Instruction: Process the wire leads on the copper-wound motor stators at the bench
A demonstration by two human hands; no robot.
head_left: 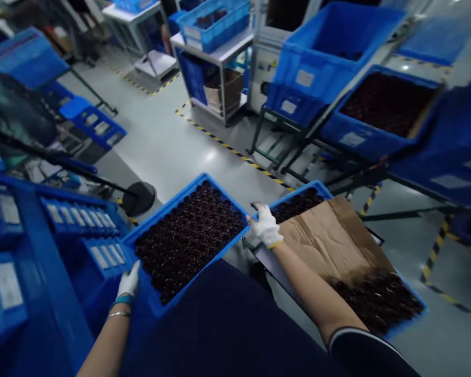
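A shallow blue tray (149, 293) full of small dark round parts (190, 235) is held at waist height, tilted in view. My left hand (129, 281), in a white glove, grips its left end, fingers partly hidden by the rim. At the tray's right corner is my right hand (265, 225), also gloved, closed on the rim with one finger sticking out. Just right of it lies another blue tray (410, 322) with dark parts, partly covered by a sheet of brown cardboard (325, 238). My right forearm passes over the cardboard.
Blue bins with labelled slots (51, 262) stand close on the left. Large blue crates (310, 68) rest on green-framed racks at the right. A white cart (220, 52) stands ahead. Yellow-black tape (235, 152) marks the grey floor. A round black disc (138, 199) is behind the tray.
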